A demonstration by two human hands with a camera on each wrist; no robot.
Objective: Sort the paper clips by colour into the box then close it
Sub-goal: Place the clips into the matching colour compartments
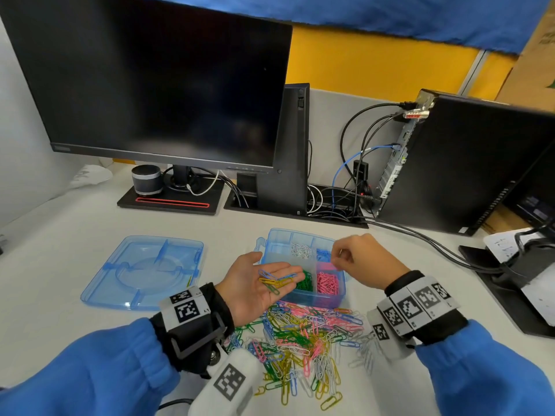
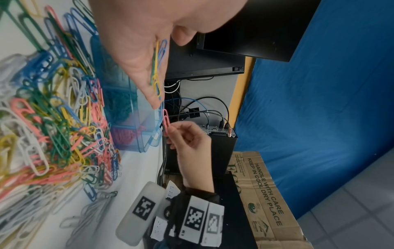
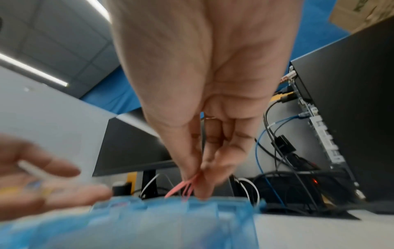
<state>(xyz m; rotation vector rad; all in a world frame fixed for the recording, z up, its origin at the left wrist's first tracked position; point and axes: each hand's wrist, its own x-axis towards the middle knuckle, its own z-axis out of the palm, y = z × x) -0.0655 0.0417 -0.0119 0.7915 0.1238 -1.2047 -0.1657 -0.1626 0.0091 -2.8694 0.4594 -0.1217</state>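
A blue see-through box (image 1: 312,298) with compartments holds white, blue, green and pink clips. My left hand (image 1: 264,280) lies palm up over the box's left side, fingers straight, with several blue, yellow and green clips (image 1: 274,280) resting on it. My right hand (image 1: 345,256) hovers above the box's right side and pinches a pink clip (image 2: 166,121) between thumb and fingers; the same pink clip (image 3: 187,187) hangs just over the box rim (image 3: 170,202). A mixed pile of coloured clips (image 1: 303,340) lies on the table in front of the box.
The box's blue lid (image 1: 141,274) lies flat to the left. A monitor (image 1: 150,79) on a stand, a small speaker (image 1: 147,180), a PC tower (image 1: 468,163) and trailing cables (image 1: 420,238) fill the back and right of the table.
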